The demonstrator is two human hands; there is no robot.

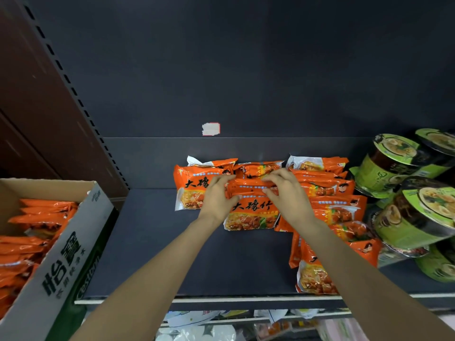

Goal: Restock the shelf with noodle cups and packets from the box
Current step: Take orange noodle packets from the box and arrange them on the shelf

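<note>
Mid-frame on the dark shelf (pixel 152 242): a small stack of orange noodle packets (pixel 251 190), gripped at its ends by the left hand (pixel 216 195) and the right hand (pixel 288 193), fingers curled over the top edge. Beneath and behind, more orange packets (pixel 334 210) lying flat and overlapping toward the right. At the right edge, green noodle cups (pixel 403 217) tipped on their sides, stacked. Lower left: an open cardboard box (pixel 73 254), filled with orange packets in rows (pixel 32 232).

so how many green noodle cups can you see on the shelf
5 at least, all at the shelf's right end: two at the back, one large in front, one partly hidden behind it, one cropped at the bottom. More may be hidden.
</note>
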